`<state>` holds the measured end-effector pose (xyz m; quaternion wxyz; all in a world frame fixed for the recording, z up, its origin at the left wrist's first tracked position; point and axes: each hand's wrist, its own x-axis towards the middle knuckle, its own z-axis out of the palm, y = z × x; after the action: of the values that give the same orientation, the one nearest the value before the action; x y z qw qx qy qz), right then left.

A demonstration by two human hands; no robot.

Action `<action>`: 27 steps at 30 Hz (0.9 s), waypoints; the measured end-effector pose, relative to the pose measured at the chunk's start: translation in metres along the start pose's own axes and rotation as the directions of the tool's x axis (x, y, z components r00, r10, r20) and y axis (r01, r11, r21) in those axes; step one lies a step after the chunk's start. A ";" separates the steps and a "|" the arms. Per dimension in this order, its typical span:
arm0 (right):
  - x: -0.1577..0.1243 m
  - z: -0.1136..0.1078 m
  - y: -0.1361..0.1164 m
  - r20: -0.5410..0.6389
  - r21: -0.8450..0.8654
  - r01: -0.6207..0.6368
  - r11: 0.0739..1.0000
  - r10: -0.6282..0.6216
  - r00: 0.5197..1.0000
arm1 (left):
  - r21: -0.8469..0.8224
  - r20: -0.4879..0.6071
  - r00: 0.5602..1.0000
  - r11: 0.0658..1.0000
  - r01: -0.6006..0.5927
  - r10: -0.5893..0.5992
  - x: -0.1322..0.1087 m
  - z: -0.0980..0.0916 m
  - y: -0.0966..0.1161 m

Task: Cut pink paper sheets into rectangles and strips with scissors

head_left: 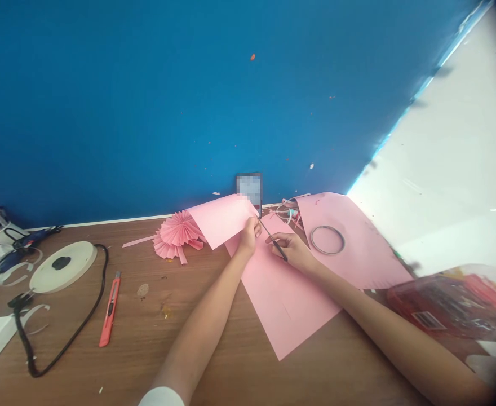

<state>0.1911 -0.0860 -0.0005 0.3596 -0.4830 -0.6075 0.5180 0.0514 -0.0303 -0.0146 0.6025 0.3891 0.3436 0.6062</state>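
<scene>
My left hand (248, 235) is closed on the edge of a pink paper sheet (222, 221), whose raised part bends up and to the left. In my right hand (291, 251) is a pair of scissors (279, 249) with dark handles. Their thin blades point up and left to the paper's edge, close beside my left fingers. Under both hands another stretch of pink paper (290, 304) lies flat on the table; whether it joins the raised part is hidden. Pleated pink paper rosettes (178, 234) rest left of the raised paper.
A red utility knife (110, 310) and a round white disc (64, 267) with a black cable (100, 293) lie left. Against the blue wall (231, 101) leans a phone (249, 187). On the right, a ring (327, 240) sits on pink paper (370, 254), near a plastic package (438, 304).
</scene>
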 end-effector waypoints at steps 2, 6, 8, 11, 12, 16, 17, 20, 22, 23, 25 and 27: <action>0.000 0.000 0.001 0.013 0.002 0.016 1.000 -0.016 1.000 | -0.005 -0.001 1.000 1.000 0.001 -0.001 0.000 0.000 -0.001; 0.000 0.000 0.002 0.016 -0.001 0.024 1.000 -0.024 1.000 | -0.020 -0.003 1.000 1.000 -0.003 0.003 0.000 0.000 0.000; 0.000 0.000 0.002 0.002 -0.002 0.011 1.000 -0.011 1.000 | -0.014 0.002 1.000 0.999 -0.031 0.031 -0.001 0.002 0.002; -0.001 0.001 0.001 -0.019 0.000 0.003 1.000 -0.003 1.000 | 0.074 -0.045 0.997 0.996 -0.056 0.059 -0.003 0.003 0.002; -0.001 0.002 0.000 -0.025 0.002 0.000 1.000 0.000 1.000 | 0.114 -0.072 0.995 0.992 -0.056 0.064 -0.003 0.004 0.002; -0.002 0.004 -0.005 -0.037 0.017 -0.020 1.000 0.021 0.999 | 0.208 -0.141 0.986 0.976 -0.061 0.092 -0.003 0.003 0.000; -0.002 0.005 -0.005 -0.039 0.016 -0.020 1.000 0.020 0.999 | 0.211 -0.138 0.986 0.975 -0.065 0.096 -0.003 0.003 0.000; -0.003 0.005 -0.005 -0.049 0.008 -0.015 1.000 0.015 0.999 | 0.206 -0.122 0.987 0.976 -0.076 0.103 -0.003 0.003 0.001; -0.003 0.004 -0.005 -0.051 0.015 -0.019 1.000 0.020 0.998 | 0.231 -0.128 0.986 0.970 -0.079 0.111 -0.004 0.004 0.003; -0.003 0.004 -0.004 -0.051 0.023 -0.023 0.999 0.024 0.998 | 0.253 -0.133 0.984 0.964 -0.079 0.116 -0.005 0.004 0.003; -0.003 0.003 -0.004 -0.046 0.038 -0.032 0.999 0.033 0.998 | 0.302 -0.133 0.984 0.950 -0.074 0.118 -0.006 0.005 0.005; -0.003 0.002 -0.005 -0.042 0.055 -0.039 0.998 0.041 0.998 | 0.344 -0.130 0.985 0.937 -0.063 0.114 -0.008 0.005 0.005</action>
<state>0.1888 -0.0889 0.0044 0.3752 -0.4963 -0.5757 0.5307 0.0536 -0.0382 -0.0081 0.4716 0.4559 0.4683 0.5919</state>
